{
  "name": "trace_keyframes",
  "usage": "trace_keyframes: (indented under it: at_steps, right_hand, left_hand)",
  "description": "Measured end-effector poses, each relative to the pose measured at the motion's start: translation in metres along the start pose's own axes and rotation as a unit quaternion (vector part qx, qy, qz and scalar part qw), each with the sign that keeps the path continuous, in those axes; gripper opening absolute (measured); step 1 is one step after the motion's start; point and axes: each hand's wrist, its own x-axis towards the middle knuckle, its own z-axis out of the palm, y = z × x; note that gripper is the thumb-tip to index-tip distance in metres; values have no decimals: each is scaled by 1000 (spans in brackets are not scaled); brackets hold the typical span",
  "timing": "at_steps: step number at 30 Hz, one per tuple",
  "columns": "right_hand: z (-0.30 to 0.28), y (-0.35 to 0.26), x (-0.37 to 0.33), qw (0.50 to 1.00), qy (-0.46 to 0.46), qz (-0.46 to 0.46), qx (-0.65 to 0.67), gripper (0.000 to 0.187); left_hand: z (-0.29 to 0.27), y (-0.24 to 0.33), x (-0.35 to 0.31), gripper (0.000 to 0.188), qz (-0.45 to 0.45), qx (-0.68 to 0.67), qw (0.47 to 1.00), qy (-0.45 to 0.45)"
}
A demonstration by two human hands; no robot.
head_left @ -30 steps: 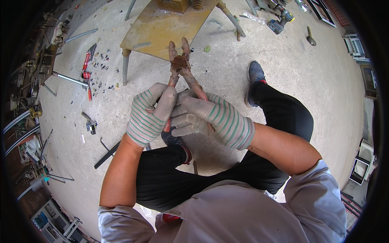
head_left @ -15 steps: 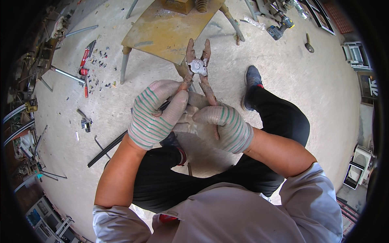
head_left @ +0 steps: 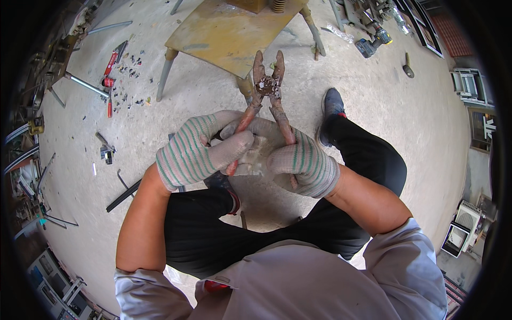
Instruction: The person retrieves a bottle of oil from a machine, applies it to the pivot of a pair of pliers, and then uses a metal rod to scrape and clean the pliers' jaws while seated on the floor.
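A rusty pair of pliers (head_left: 268, 85) with worn red handles points away from me, its jaws spread apart. My left hand (head_left: 200, 146), in a white knit glove with green stripes, pinches the left handle between thumb and fingers. Around the right handle closes my right hand (head_left: 304, 162), gloved the same way. The handles stand well apart, and the pivot looks dark brown and wet or shiny. Lower ends of both handles show below my fingers; some fingers are hidden behind the gloves.
Ahead stands a yellowish metal stool (head_left: 224, 40). Red-handled tools (head_left: 110, 74) lie among dark scraps to the left. A cordless drill (head_left: 373, 42) and a small mallet (head_left: 408, 66) rest on the concrete floor at far right. Black bars (head_left: 124, 194) lie near my left forearm.
The pliers' handles have spread wider, and my hands have moved apart. The pivot, pale and bright before, now looks dark brown.
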Motion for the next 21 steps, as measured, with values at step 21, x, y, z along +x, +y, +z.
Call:
trace_keyframes:
  at_steps: [21]
  right_hand:
    - [6,21,-1,995,67,-66,23,61]
  left_hand:
    - [43,-16,4,30,59,-183,972,134]
